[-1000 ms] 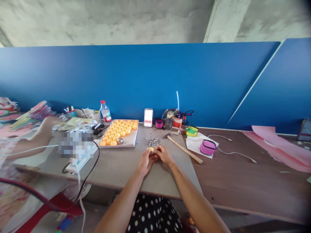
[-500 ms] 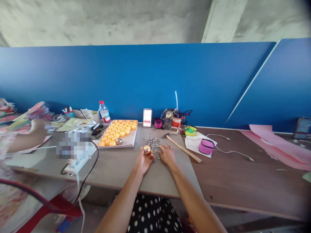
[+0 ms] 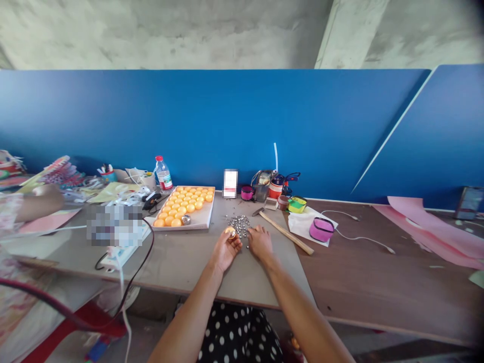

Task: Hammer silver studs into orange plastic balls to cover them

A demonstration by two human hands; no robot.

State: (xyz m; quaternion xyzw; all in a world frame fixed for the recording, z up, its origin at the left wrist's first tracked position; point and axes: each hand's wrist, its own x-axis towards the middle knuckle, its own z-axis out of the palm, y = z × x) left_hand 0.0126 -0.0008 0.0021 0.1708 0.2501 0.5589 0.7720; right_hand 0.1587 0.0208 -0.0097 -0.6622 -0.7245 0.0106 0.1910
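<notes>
My left hand (image 3: 226, 248) holds a small orange ball (image 3: 230, 232) partly covered in shiny silver pieces, fingers curled round it. My right hand (image 3: 259, 241) rests palm down on the grey board, fingertips at the edge of a heap of small silver pieces (image 3: 239, 224). Whether its fingers pinch a piece is not visible. A tray (image 3: 200, 218) of several orange balls, with one silver-covered ball (image 3: 186, 220) at its front, lies to the left of the heap.
A wooden-handled hammer (image 3: 284, 230) lies right of my right hand, beside a pink pouch (image 3: 322, 229) on white paper. Cups and tape rolls stand along the blue wall. A water bottle (image 3: 164, 174), cables and another person's arm (image 3: 32, 204) occupy the left side.
My hands, joined on the ball a second ago, have parted. The left keeps the ball while the right has gone to the silver heap and stays there.
</notes>
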